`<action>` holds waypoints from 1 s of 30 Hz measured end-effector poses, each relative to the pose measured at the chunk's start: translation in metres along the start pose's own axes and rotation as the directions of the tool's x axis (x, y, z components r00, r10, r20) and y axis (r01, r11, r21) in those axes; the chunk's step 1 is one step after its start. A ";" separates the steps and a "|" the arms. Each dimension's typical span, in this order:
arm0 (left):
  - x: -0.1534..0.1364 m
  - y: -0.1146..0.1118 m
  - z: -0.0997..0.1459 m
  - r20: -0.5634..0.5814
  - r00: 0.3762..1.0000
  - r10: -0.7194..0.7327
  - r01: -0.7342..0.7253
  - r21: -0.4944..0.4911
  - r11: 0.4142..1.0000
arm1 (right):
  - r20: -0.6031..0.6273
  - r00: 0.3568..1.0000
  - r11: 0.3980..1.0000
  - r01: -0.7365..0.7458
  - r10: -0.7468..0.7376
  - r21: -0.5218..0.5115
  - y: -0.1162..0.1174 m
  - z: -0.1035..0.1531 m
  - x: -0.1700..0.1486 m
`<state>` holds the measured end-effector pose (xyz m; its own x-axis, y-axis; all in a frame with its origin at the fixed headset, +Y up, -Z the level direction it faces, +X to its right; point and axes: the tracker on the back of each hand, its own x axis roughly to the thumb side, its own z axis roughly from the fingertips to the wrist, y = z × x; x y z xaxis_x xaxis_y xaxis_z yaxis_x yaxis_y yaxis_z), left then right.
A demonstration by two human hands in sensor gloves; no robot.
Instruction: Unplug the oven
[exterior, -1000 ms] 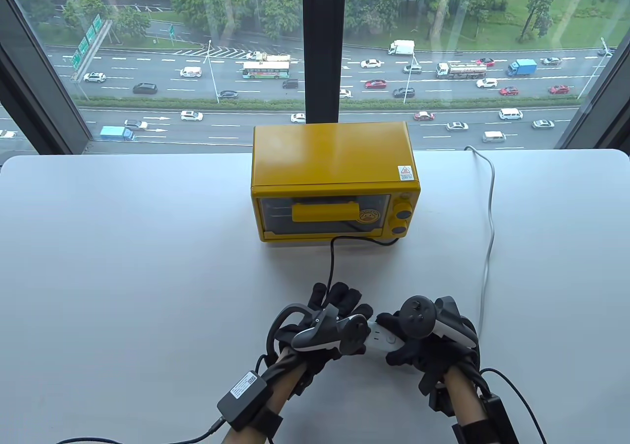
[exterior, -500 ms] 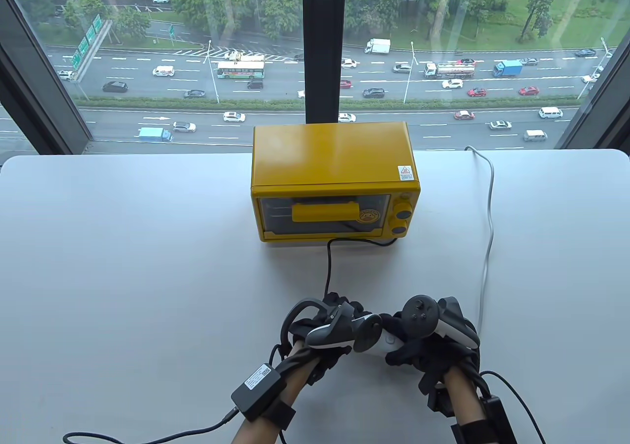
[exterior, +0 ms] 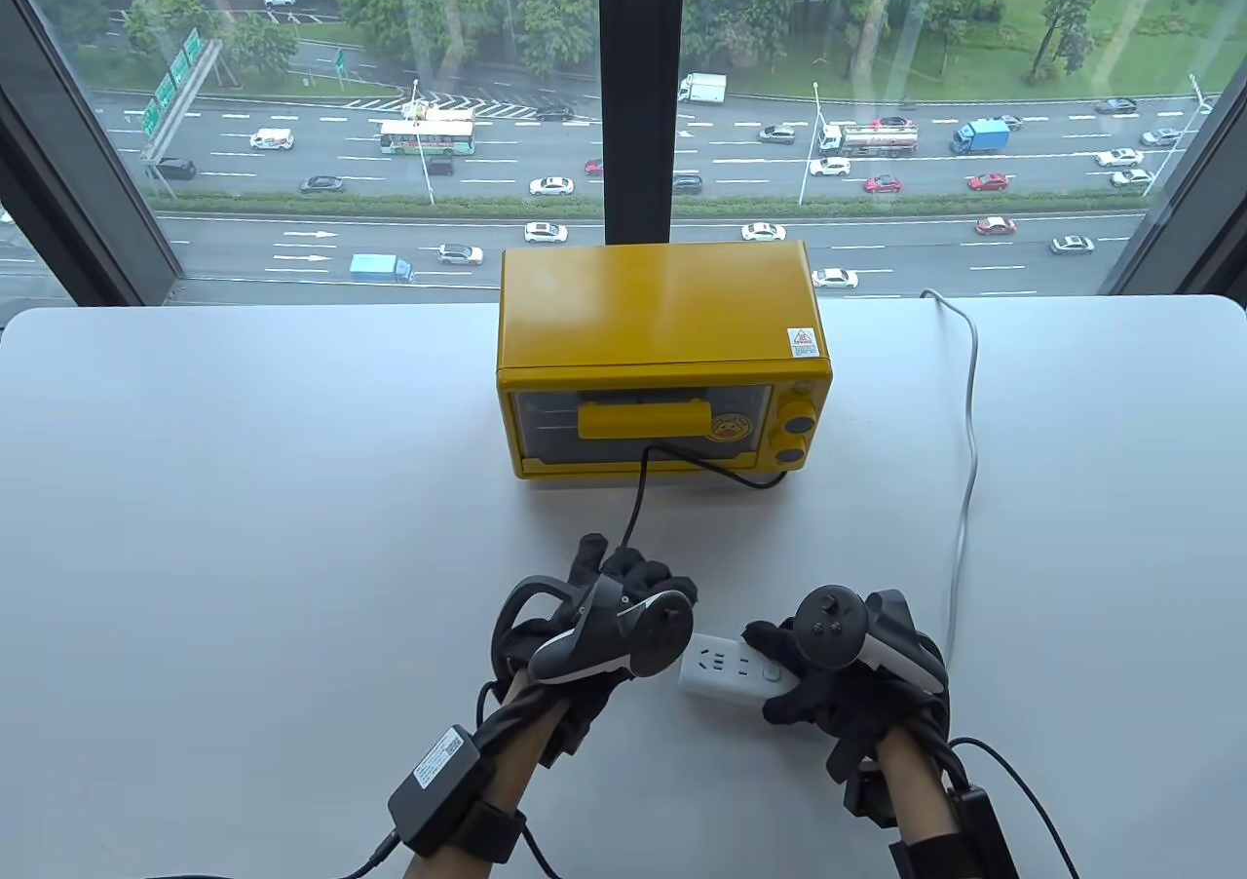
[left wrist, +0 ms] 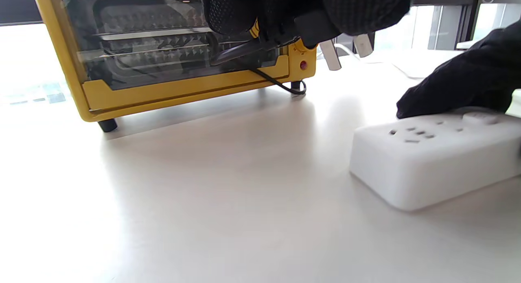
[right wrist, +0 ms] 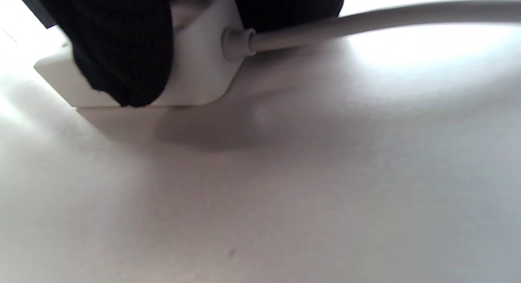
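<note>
A yellow toaster oven [exterior: 662,353] stands at the table's far middle; it also shows in the left wrist view [left wrist: 171,51]. Its black cord [exterior: 638,499] runs to my left hand [exterior: 623,587], which grips the black plug [left wrist: 313,28] in the air, its metal prongs [left wrist: 331,55] bare and out of the socket. The white power strip [exterior: 726,669] lies on the table with its sockets showing [left wrist: 423,152]. My right hand [exterior: 818,684] holds the strip down at its right end [right wrist: 195,67].
The strip's grey cable [exterior: 969,460] runs up the right side of the table to the far edge by the window; it also shows in the right wrist view [right wrist: 366,24]. The white table [exterior: 244,528] is bare on the left.
My left hand has pulled the plug out of the power strip and moved left and away with it. The strip's sockets now show. The right hand has stayed on the strip.
</note>
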<state>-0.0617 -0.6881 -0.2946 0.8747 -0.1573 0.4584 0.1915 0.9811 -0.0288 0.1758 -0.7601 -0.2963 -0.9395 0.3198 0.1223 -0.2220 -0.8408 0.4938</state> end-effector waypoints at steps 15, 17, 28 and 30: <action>-0.025 -0.063 0.008 -0.089 0.996 -0.018 0.004 -0.161 0.987 | -0.001 1.000 1.000 -0.004 0.004 0.006 0.000 0.000 0.000; -0.027 -0.065 0.010 -0.094 0.996 -0.001 -0.015 -0.170 0.985 | -0.005 1.000 1.000 -0.002 0.002 0.016 0.000 0.000 0.001; -0.060 -0.058 0.037 -0.253 0.956 0.148 -0.210 -0.241 0.948 | 0.057 0.992 0.990 0.107 -0.113 0.096 -0.009 0.008 -0.004; -0.069 -0.060 0.042 -0.303 0.942 0.147 -0.210 -0.186 0.960 | 0.066 0.985 0.987 0.161 -0.162 0.017 -0.019 0.018 -0.005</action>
<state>-0.1524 -0.7316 -0.2875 0.9866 -0.0380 0.1585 0.0832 0.9536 -0.2895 0.1899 -0.7380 -0.2904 -0.8721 0.4797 0.0972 -0.3658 -0.7708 0.5215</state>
